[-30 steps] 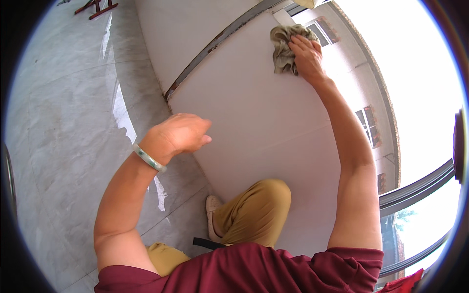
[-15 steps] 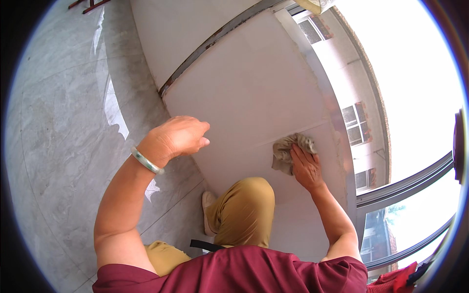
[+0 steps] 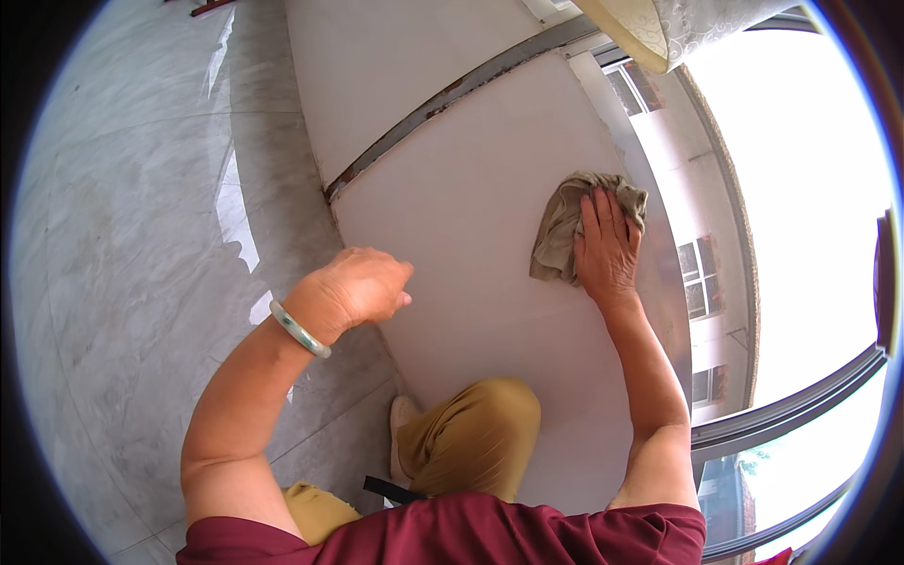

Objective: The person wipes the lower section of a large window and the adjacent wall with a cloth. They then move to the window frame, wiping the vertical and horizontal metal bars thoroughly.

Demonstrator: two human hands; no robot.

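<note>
Nearest the viewer, a dark red shirt point(image 3: 452, 532) spans the lower edge, with a short black strap point(image 3: 391, 490) just beyond its hem. Past it, one leg in mustard trousers point(image 3: 480, 433) is bent at the knee beside the wall, and a pale shoe point(image 3: 402, 438) rests on the floor. The left hand point(image 3: 353, 290), bearing a pale green and white bangle point(image 3: 299, 330) at the wrist, is held up with its fingers curled inward; how tightly they are folded cannot be seen. The right hand point(image 3: 610, 247), farther out on a nearly straight arm, lies with fingers extended and flattened over a crumpled olive-gray cloth point(image 3: 560, 235). The cloth is against the white wall point(image 3: 471, 207), near its window-side edge, and spreads out mostly to the left of the hand. To the left extends the gray marbled floor point(image 3: 141, 235), streaked with bright reflections. Beyond the cloth, a gray strip point(image 3: 452, 92) with rusty patches crosses the wall obliquely. A cream patterned curtain point(image 3: 678, 24) hangs at the upper right. Outside the window, farthest away, stands a pale building point(image 3: 670, 169) with white-framed panes.
</note>
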